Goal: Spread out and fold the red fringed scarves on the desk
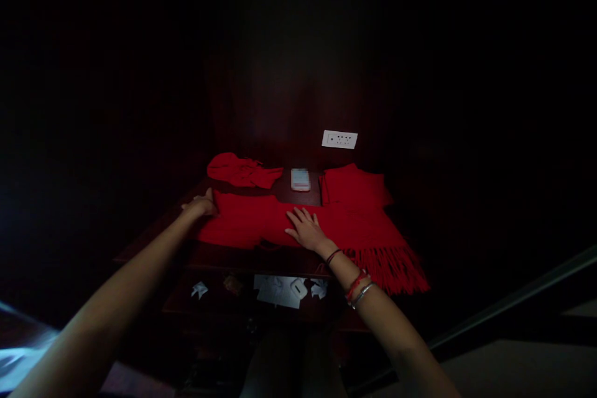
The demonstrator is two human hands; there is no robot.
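Note:
A red fringed scarf (242,217) lies spread across the dark table, its tassels hanging over the front edge on the right. My right hand (306,231) rests flat on the middle of it, palm down with fingers spread. At the scarf's left end is my left hand (201,204), touching the cloth's edge; its fingers look apart, though some are dim. Behind the right part of the scarf, folded red cloth (357,186) is stacked and seems to join it. Another bunched red cloth piece (242,171) sits at the back left.
A phone (300,180) with its screen lit lies at the back of the table, below a white wall socket (339,139). In an open drawer or shelf under the front edge are a white earphone case (298,288), paper (275,291) and crumpled tissue (199,289). The surroundings are very dark.

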